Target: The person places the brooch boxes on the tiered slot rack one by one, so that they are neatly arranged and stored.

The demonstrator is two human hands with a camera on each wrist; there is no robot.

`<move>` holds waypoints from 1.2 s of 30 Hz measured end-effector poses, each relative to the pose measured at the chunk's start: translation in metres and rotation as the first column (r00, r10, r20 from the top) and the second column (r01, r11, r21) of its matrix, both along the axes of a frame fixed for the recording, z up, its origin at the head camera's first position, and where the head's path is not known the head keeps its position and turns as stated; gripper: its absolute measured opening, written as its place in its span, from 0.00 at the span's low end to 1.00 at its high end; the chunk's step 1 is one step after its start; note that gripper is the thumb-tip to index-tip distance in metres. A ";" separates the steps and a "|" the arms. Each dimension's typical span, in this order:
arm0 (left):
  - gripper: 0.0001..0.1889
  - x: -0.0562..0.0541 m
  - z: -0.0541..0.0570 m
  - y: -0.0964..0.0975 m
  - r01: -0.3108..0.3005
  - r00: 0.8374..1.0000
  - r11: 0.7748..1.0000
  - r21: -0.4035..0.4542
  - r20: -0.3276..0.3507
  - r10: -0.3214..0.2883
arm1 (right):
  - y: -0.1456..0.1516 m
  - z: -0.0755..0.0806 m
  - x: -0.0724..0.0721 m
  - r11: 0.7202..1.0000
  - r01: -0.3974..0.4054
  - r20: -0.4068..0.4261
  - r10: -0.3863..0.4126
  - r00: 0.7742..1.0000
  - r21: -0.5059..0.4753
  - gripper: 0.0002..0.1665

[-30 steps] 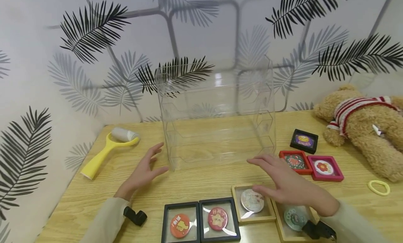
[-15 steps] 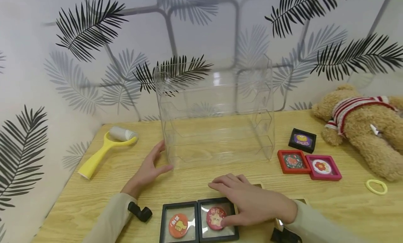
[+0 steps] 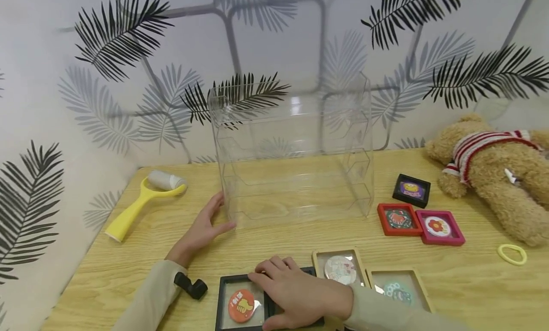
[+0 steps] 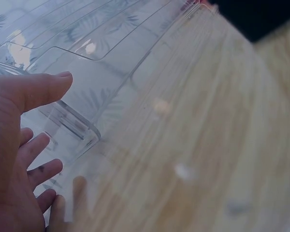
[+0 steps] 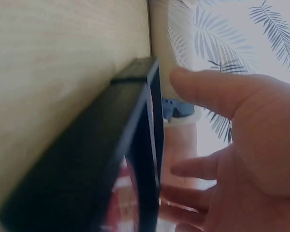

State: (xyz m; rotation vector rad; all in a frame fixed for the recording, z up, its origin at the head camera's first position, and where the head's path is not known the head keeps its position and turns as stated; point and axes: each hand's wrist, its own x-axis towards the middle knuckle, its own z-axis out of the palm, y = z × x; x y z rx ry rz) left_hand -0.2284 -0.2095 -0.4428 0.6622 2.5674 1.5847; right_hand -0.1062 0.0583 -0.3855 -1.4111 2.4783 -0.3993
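A clear acrylic display rack [image 3: 291,220] with stepped tiers stands at the back of the wooden table. My left hand [image 3: 203,233] is at its left front corner, thumb along the front and fingers by the side; in the left wrist view the hand's fingers [image 4: 44,170] look loose. My right hand [image 3: 296,293] is over two black-rimmed display frames lying side by side. The left black frame [image 3: 221,300] shows an orange thumbs-up badge; the right black frame [image 3: 310,271] is mostly hidden under the hand. In the right wrist view, the thumb [image 5: 208,87] and fingers are spread above the frames.
Two wood-rimmed frames [image 3: 316,263] with round badges lie right of the black ones. Further right are a small black frame [image 3: 399,197], a red frame [image 3: 383,221], a pink frame [image 3: 454,240], a yellow ring [image 3: 512,254] and a teddy bear [image 3: 510,169]. A yellow lint roller [image 3: 133,214] lies left.
My right hand has moved left and down, from near the wood-rimmed frames to over the black ones. My left hand has come up against the rack's left corner.
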 end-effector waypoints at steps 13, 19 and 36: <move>0.43 -0.006 0.002 0.001 0.013 1.000 1.000 0.003 -0.016 -0.013 | -0.026 -0.008 0.010 0.998 0.062 -0.058 -0.060 0.996 0.028 0.55; 0.41 -0.008 0.002 0.002 0.039 0.998 0.999 0.014 -0.043 -0.038 | -0.032 -0.007 0.013 0.968 0.229 -0.086 -0.221 0.972 0.107 0.63; 0.40 -0.004 -0.002 0.005 0.016 1.000 0.999 0.037 -0.011 -0.015 | -0.033 -0.014 0.013 0.956 0.288 -0.067 -0.291 0.954 -0.051 0.60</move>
